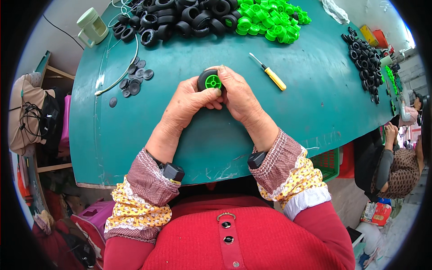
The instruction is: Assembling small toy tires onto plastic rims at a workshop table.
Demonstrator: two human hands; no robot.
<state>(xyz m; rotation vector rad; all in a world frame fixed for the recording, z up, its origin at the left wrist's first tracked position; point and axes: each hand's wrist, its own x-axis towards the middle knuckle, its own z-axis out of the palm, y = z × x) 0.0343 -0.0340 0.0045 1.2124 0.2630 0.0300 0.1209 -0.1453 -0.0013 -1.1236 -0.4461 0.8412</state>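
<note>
Both my hands hold one small toy wheel point(213, 81) above the middle of the green table. It has a black tyre around a bright green spoked hub, and the hub side faces up toward me. My left hand point(186, 99) grips it from the left, thumb across its lower edge. My right hand point(238, 92) closes on its right side, with the thumb at the tyre's upper right edge. The fingers underneath are partly hidden. To the right lies a screwdriver point(272, 76) with a yellow handle. Several flat black discs point(135, 78) are scattered to the left.
A pile of black tyres point(180, 18) and a heap of green hubs point(270, 20) cover the table's far side. A pale mug point(92, 27) and a white cord point(130, 58) are at the far left. More tyres point(363, 63) lie right, near another person point(400, 166).
</note>
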